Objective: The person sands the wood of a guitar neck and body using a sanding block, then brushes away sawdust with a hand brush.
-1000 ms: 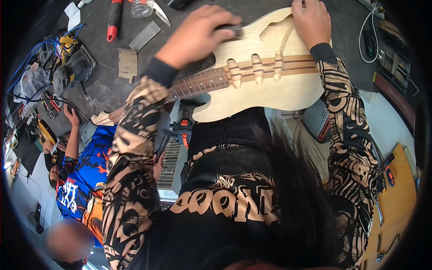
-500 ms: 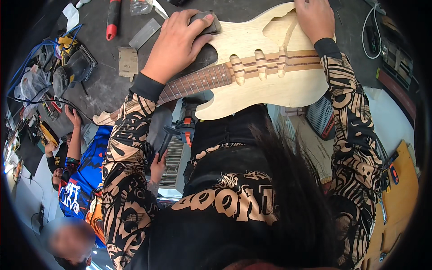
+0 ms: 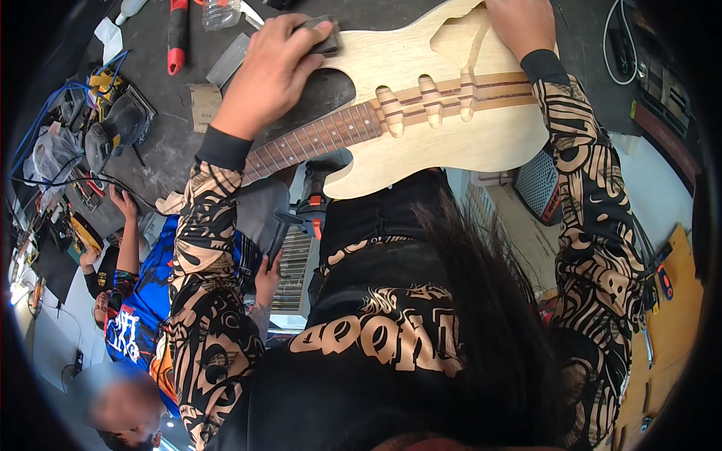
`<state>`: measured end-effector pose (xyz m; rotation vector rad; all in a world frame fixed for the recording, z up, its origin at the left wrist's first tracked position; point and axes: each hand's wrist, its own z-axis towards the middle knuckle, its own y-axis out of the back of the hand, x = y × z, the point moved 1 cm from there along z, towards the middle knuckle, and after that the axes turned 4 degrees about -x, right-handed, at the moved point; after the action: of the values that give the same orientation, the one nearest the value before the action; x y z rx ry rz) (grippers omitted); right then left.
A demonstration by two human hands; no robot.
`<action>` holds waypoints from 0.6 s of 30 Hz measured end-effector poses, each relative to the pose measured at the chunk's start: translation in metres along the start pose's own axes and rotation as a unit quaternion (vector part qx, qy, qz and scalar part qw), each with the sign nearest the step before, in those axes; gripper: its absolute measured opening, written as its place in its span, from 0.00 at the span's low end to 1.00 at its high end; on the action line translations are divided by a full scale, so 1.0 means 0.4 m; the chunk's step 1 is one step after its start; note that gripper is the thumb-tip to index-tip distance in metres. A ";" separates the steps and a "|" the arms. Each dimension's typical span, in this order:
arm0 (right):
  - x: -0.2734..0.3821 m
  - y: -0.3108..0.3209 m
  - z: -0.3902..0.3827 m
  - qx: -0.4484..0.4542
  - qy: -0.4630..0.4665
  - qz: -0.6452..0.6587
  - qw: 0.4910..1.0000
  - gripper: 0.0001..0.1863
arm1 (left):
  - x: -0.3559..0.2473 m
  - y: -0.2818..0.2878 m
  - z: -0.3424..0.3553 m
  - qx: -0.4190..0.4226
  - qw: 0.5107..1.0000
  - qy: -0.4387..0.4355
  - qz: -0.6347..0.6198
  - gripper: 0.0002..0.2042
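Note:
An unfinished pale wood electric guitar (image 3: 444,143) lies across the bench edge in front of me. Its fretted neck (image 3: 316,140) points left and passes behind my left sleeve, with the headstock (image 3: 171,201) showing beyond. My left hand (image 3: 274,71) grips a dark grey sanding block (image 3: 326,37), which rests at the far-side horn of the body. Over at the far right end of the body, my right hand (image 3: 521,28) is closed on the edge. The frame's top cuts off part of its fingers.
Sandpaper (image 3: 204,107), a grey flat plate (image 3: 228,60) and a red-and-black handle (image 3: 177,45) lie left on the bench. Power tools (image 3: 124,124) and cables crowd the far left. A co-worker's hand (image 3: 267,282) is near a dark tool handle (image 3: 280,237). A cable (image 3: 620,45) lies right.
My left hand has slid the sanding block left along the guitar's edge. My right hand keeps its place on the body. The whole view has shifted slightly.

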<state>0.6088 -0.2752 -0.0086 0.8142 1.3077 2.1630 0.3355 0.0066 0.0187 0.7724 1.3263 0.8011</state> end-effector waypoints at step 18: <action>0.023 -0.006 0.007 0.032 -0.007 -0.008 0.999 0.09 | -0.090 -0.099 0.043 -0.100 0.995 0.004 -0.012 0.22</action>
<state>0.6044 -0.2666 -0.0074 0.8386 1.3772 2.1100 0.3525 -0.0452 0.0051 0.5943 1.2397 0.9026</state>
